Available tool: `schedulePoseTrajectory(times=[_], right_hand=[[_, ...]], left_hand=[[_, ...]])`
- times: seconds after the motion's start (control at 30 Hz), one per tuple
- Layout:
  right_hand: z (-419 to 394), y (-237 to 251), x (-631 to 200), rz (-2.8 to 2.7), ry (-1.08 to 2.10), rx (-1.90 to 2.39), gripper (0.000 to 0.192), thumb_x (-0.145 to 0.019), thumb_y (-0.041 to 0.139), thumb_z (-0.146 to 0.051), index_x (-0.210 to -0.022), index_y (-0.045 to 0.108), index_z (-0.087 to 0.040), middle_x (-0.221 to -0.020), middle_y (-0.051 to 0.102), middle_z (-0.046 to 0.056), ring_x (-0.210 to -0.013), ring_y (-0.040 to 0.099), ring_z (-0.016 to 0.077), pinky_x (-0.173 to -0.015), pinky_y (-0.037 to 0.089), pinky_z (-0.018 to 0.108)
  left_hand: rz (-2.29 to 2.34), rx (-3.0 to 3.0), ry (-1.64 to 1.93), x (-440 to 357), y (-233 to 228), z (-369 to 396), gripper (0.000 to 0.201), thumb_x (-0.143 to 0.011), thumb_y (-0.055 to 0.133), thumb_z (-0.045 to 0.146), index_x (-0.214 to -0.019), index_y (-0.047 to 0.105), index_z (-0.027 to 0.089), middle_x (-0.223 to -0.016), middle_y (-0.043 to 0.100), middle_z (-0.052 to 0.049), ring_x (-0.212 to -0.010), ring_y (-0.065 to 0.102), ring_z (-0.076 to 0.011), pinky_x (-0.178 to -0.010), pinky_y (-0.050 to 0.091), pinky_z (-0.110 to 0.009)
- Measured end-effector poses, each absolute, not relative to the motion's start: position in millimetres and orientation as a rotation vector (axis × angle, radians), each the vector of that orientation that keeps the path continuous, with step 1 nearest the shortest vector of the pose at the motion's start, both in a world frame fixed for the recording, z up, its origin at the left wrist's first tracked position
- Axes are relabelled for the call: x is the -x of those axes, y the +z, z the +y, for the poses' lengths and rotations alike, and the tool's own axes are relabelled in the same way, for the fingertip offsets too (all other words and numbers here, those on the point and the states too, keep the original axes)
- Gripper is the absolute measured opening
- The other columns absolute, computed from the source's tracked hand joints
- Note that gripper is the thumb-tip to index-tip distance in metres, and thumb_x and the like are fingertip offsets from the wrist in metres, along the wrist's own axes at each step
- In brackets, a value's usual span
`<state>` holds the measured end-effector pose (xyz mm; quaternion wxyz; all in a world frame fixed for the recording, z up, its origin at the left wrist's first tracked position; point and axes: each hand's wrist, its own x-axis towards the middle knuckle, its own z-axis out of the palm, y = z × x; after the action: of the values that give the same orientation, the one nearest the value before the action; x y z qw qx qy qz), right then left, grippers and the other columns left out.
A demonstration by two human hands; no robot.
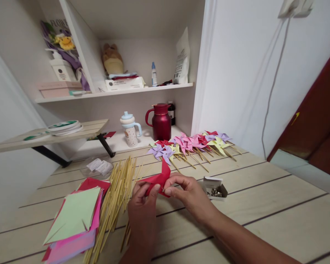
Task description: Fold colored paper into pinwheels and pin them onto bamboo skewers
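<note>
My left hand (143, 203) and my right hand (188, 192) both pinch a folded red paper pinwheel (159, 178) just above the wooden table (264, 205). A small pin seems to sit between my right fingertips at the paper's centre, too small to be sure. Left of my hands lies a pile of bamboo sticks (117, 194). Right of my right hand stands a small open box of metal pins (215, 189). A stack of coloured paper squares (74, 220) lies at the near left.
Finished pinwheels on sticks (192, 145) lie in a row at the table's far edge. Behind them stand a red jug (160, 121) and a spouted cup (129, 129). A clear bag of labels (99, 167) lies beyond the sticks. Shelves and a side board are at the back left.
</note>
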<state>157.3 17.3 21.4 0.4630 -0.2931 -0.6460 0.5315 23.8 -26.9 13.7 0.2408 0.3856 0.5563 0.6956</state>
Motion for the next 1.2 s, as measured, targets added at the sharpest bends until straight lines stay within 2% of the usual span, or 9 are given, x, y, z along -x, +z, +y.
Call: schedulePoseTrajectory(times=[0.27, 0.57, 0.87, 1.2], right_hand=[[15.7, 23.8, -156.8, -1.541, 1.372, 0.75, 0.008, -0.076, 0.069, -0.025, -0.07, 0.066, -0.019, -0.071, 0.063, -0.002, -0.071, 0.055, 0.0156, -0.072, 0.042, 0.028], [16.3, 19.8, -154.8, -1.466, 1.443, 0.726, 0.013, -0.075, 0.072, -0.028, -0.07, 0.065, -0.019, -0.066, 0.06, -0.003, -0.063, 0.05, 0.0129, -0.064, 0.04, 0.026], [13.4, 22.3, -153.0, -1.436, 1.446, 0.716, 0.013, -0.075, 0.073, -0.027, -0.07, 0.065, -0.018, -0.066, 0.058, -0.003, -0.063, 0.048, 0.012, -0.063, 0.038, 0.025], [14.2, 22.5, -154.8, -1.445, 1.48, 0.68, 0.016, -0.078, 0.072, -0.029, -0.071, 0.063, -0.017, -0.062, 0.056, -0.004, -0.059, 0.046, 0.0113, -0.06, 0.036, 0.024]], left_hand=[[1.499, -1.115, 1.865, -21.5, 3.8, -27.7, 0.013, -0.071, 0.076, 0.035, -0.073, 0.078, 0.022, -0.086, 0.067, -0.003, -0.083, 0.06, -0.0191, -0.081, 0.047, -0.028], [1.48, -1.087, 1.889, -24.1, 1.1, -27.9, 0.015, -0.07, 0.078, 0.037, -0.075, 0.079, 0.022, -0.089, 0.068, -0.004, -0.088, 0.061, -0.0209, -0.081, 0.048, -0.029], [1.57, -1.17, 1.912, -24.6, 2.2, -30.9, 0.013, -0.071, 0.076, 0.036, -0.071, 0.076, 0.023, -0.085, 0.063, -0.003, -0.081, 0.059, -0.0189, -0.076, 0.047, -0.027], [1.435, -1.073, 1.949, -27.3, 5.0, -30.3, 0.012, -0.07, 0.078, 0.033, -0.072, 0.075, 0.021, -0.082, 0.065, -0.002, -0.08, 0.06, -0.0179, -0.073, 0.047, -0.026]])
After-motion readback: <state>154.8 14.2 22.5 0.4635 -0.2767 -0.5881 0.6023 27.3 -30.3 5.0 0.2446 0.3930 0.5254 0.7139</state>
